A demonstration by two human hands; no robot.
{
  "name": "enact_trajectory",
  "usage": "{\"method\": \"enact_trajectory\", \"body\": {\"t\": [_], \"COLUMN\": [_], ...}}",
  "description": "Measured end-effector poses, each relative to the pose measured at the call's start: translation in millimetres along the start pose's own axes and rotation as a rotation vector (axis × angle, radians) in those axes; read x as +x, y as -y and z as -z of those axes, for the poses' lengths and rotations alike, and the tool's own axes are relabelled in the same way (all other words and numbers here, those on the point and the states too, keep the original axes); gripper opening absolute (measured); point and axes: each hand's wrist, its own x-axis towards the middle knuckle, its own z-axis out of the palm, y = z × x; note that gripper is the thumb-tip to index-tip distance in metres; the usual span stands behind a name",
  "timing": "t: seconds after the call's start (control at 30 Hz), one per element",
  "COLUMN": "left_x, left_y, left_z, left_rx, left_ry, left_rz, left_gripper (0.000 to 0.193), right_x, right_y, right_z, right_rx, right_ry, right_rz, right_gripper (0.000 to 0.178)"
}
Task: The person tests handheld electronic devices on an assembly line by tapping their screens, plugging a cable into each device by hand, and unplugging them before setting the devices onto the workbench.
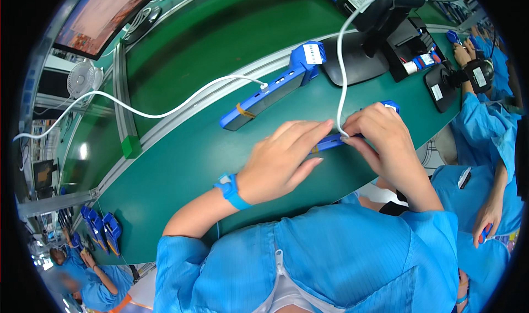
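One left hand (286, 157) and one right hand (384, 137) are working at one blue gadget (332, 142) toward 3 o'clock. One more blue gadget (275, 94) is lying at 12 o'clock, and at least two (112, 231) are resting at 8. Two white cords (343, 65) are curving, at 10 and 1. One fan (84, 79) and one big screen (104, 18) are showing at 10. Two black stands (355, 67) are sitting at 1 and 2.

The light is bright and even, with one small white glare on the green panel (95, 139) at left. The left hand (281, 156) and the right hand (384, 136) look sharp, but a co-worker's head (67, 282) is blurred. Straight edges bend toward the black rim.
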Motion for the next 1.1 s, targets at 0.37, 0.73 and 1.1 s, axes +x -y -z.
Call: {"method": "enact_trajectory", "body": {"t": [0.37, 0.73, 1.1], "left_x": [-14, -2, -8], "left_y": [34, 48, 50], "left_z": [55, 36, 36], "left_rx": [0.542, 0.644, 0.665], "left_ry": [-0.225, -0.214, -0.232], "left_rz": [0.077, 0.126, 0.104], "left_gripper": [0.048, 0.049, 0.064], "right_x": [-19, -27, -41], "right_y": [-13, 3, -38], "right_z": [-41, -55, -37], "right_rx": [0.161, -0.035, -0.143], "right_ry": [-0.135, -0.234, -0.334], "right_rz": [-0.071, -0.007, -0.002], "right_gripper": [0.012, 0.068, 0.068]}}
